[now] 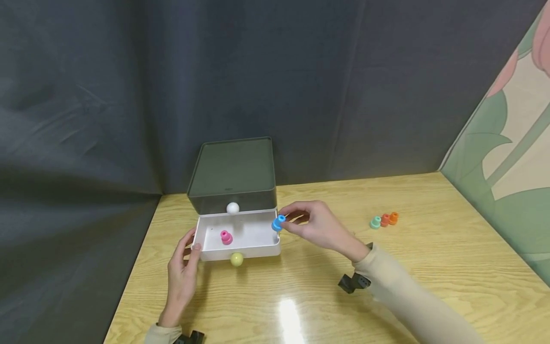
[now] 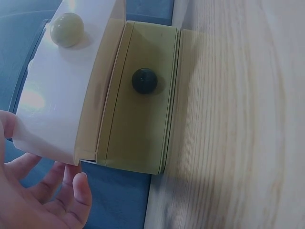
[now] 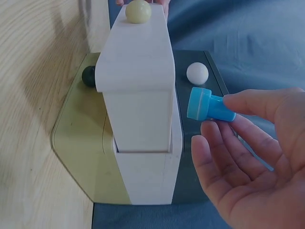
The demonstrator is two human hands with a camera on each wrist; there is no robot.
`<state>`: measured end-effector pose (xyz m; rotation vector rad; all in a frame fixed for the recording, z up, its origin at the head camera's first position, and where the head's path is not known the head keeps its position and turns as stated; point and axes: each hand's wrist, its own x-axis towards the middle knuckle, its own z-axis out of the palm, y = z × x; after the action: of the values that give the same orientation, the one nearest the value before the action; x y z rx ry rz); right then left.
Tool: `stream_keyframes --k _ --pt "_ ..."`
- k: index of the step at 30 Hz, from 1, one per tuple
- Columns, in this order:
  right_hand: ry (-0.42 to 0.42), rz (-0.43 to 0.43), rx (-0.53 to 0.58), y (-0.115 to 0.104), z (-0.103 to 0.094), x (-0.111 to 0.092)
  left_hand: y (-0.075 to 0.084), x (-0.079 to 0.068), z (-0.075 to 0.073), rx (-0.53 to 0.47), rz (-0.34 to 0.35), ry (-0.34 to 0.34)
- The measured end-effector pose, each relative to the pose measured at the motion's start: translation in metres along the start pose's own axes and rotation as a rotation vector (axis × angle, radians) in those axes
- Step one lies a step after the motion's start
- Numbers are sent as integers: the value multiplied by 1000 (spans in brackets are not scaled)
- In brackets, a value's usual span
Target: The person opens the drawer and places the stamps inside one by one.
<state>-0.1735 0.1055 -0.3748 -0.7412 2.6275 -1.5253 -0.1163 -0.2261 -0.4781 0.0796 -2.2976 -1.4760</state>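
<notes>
A small blue toy stamp [image 1: 278, 223], with a wide round base and narrower stem, is pinched between the thumb and fingers of my right hand [image 1: 320, 227]. It is held over the right end of a pulled-out white drawer [image 1: 262, 251]. My left hand [image 1: 182, 270] grips that drawer's left front corner, thumb at the front and fingers at the side. Inside the drawer lies a pink stamp [image 1: 226, 237], apart from the blue one. A yellow-green ball knob [image 3: 138, 11] sits on the drawer front.
The drawer belongs to a small cabinet [image 1: 236, 167] with a dark green top, a white knob [image 3: 197, 73] above and a dark knob [image 2: 144, 81] on the olive lower section. Teal [image 1: 375, 222], red [image 1: 385, 220] and orange [image 1: 394, 218] stamps stand at right. A dark curtain hangs behind.
</notes>
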Motion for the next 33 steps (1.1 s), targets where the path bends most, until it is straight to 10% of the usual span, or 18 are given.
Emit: stream_keyframes --k 33 --pt "-170 -90 -229 -15 82 55 -4 0 0 -7 16 9"
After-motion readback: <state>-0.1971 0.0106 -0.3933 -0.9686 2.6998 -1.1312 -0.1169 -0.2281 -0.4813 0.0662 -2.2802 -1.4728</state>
